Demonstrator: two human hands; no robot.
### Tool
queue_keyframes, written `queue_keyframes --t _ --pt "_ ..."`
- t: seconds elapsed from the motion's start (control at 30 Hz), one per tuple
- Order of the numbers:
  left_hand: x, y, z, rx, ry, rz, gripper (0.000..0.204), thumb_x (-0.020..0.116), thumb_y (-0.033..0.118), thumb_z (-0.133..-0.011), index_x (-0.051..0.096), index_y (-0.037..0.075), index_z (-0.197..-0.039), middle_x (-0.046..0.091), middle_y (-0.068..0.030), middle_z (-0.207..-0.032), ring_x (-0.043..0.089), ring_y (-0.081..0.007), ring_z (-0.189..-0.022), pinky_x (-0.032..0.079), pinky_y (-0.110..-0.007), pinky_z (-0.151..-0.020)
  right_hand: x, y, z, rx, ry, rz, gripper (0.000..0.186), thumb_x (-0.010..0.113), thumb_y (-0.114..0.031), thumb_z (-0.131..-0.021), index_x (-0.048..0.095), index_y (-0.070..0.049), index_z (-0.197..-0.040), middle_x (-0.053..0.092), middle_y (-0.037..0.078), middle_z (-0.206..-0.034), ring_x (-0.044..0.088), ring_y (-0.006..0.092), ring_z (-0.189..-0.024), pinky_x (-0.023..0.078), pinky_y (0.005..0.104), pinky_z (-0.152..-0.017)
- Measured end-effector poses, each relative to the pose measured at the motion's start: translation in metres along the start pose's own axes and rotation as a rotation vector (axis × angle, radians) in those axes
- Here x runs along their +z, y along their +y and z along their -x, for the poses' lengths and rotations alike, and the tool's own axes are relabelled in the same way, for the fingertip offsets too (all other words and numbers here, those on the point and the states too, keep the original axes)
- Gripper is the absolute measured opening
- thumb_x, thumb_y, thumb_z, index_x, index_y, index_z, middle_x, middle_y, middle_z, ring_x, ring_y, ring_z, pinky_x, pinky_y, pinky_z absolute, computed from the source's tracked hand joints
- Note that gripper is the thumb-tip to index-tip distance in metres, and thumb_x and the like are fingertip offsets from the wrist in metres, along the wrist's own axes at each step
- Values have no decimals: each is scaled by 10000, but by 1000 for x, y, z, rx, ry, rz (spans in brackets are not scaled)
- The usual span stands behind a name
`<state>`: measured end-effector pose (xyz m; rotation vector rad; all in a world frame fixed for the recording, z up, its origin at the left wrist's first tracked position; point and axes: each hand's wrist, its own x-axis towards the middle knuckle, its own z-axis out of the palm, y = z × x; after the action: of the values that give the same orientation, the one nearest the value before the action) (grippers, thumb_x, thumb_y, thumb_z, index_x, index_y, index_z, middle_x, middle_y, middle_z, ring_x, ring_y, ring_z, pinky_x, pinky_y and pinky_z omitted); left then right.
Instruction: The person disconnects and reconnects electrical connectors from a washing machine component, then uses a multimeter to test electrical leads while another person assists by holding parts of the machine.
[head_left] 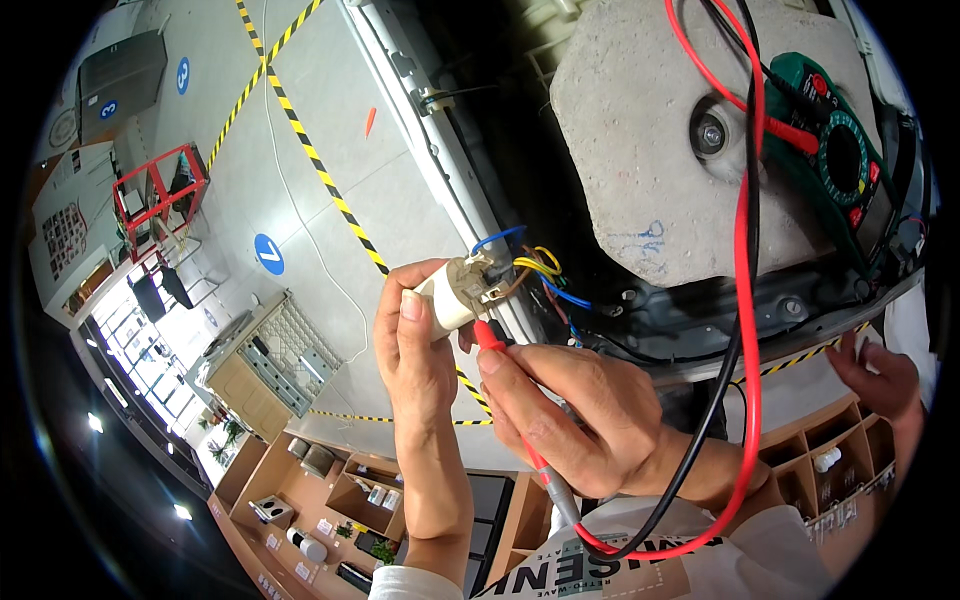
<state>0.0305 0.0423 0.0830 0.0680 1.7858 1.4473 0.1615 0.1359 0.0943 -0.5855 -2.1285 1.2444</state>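
Note:
My left hand (418,335) grips a white cylindrical electrical part (450,298) between thumb and fingers. Metal terminals on its end carry blue, yellow and brown wires (540,264) that run into the opened machine. In my right hand (585,410) is a red test probe (488,334), its tip end close to the terminals; whether it touches them I cannot tell. Red and black leads (742,300) loop from near that hand up to a green multimeter (838,160) resting on the concrete counterweight (640,130). Where the black lead's probe end is, I cannot make out.
A white metal panel edge (425,130) borders the machine's dark interior. Another person's hand (880,378) is at the right. Wooden shelves (330,500) with small goods stand below left. Yellow-black tape (320,165) marks the grey floor, and a red-framed cart (160,195) stands farther off.

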Motion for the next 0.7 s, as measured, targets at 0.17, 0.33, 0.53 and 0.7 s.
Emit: queue_keyframes --t 0.17,0.33,0.53,0.7 --pt "-2 2 -1 -18 -17 -31 429 525 375 -955 538 -23 -1114 635 -98 -936 571 -115 -716 449 -246 -568 3 1 -5 -22 43 2 423 710 42 -641 658 37 -1060 614 108 -914 638 170 -705 543 242 -548" --pt "-2 2 0 1 -5 -68 423 532 370 -949 542 -21 -1112 640 -94 -915 571 -113 -699 452 -245 -574 7 -2 -8 4 66 24 456 713 42 -607 658 42 -1059 607 106 -902 625 159 -670 529 233 -515" --pt "0 2 -1 25 -19 -68 410 537 357 -946 548 -21 -1104 643 -92 -897 568 -112 -679 454 -240 -576 8 -2 -8 5 76 26 465 714 47 -598 653 51 -1059 605 111 -900 619 159 -651 523 231 -507" --pt "-1 2 -1 25 -27 -72 408 535 357 -947 549 -21 -1100 640 -93 -902 562 -110 -685 452 -239 -577 7 -2 -9 25 78 3 461 715 53 -607 650 51 -1063 605 113 -898 621 162 -640 522 236 -506"
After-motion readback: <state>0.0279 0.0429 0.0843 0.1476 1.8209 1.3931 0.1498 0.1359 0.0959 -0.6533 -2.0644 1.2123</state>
